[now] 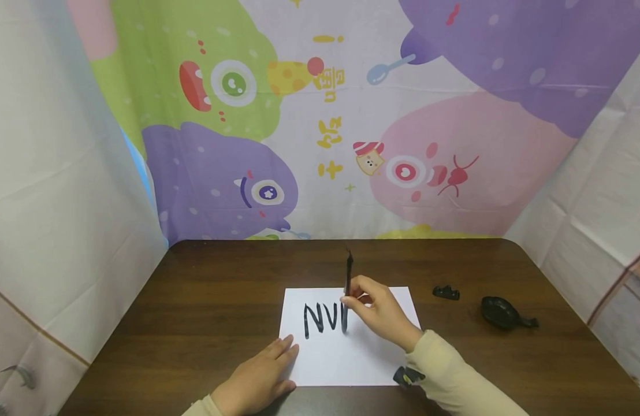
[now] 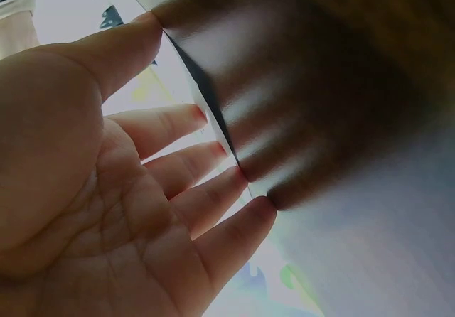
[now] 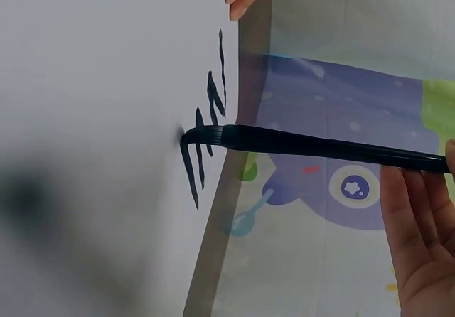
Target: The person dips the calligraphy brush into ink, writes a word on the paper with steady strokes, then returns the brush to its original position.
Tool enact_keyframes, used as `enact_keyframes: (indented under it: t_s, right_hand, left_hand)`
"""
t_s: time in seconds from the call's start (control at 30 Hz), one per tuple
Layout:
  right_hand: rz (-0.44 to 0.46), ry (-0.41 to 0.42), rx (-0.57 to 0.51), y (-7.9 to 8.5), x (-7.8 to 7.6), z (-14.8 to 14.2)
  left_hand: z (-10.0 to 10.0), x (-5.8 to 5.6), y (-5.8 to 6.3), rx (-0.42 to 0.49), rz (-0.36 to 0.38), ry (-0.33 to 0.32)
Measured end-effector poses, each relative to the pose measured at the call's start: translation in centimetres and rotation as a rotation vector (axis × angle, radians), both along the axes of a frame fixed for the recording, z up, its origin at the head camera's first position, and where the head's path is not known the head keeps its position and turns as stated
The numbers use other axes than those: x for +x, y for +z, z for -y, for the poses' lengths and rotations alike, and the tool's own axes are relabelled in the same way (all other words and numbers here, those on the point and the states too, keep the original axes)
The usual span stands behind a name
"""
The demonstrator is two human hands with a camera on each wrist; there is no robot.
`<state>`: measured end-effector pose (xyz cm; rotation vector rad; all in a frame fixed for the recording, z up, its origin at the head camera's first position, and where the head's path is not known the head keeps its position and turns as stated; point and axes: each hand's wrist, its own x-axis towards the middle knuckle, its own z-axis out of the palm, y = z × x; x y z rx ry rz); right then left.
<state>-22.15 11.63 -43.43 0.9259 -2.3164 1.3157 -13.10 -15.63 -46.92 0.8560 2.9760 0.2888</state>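
My right hand pinches the handle of a black ink brush, held nearly upright over a white sheet of paper. In the right wrist view the bristles of the brush bend against the paper, at the top of a wet black stroke. Black strokes like an N, a V and an upright line run across the upper part of the sheet. My left hand rests with extended fingers on the sheet's left edge; its fingertips touch down in the left wrist view.
To the right of the paper lie a small black brush rest and a black ink dish with a handle. A dark device sits at the right cuff. Behind the brown table hangs a cartoon-print curtain.
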Motion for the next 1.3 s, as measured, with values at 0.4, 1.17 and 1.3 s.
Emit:
enact_keyframes:
  t_s: [0.4,1.17,1.3]
  right_hand:
    - [0.03,-0.029,-0.077,0.9,-0.7,-0.4]
    - [-0.059,-0.133,-0.12,4.5,-0.7,-0.7]
    - [-0.05,-0.144,-0.137,4.6,-0.7,-0.6]
  left_hand:
    - [0.1,0.0,-0.1,0.002,-0.011,-0.01]
    - [0.1,-0.1,-0.1,0.001,-0.005,-0.011]
    - [0.1,0.0,-0.1,0.003,-0.004,-0.011]
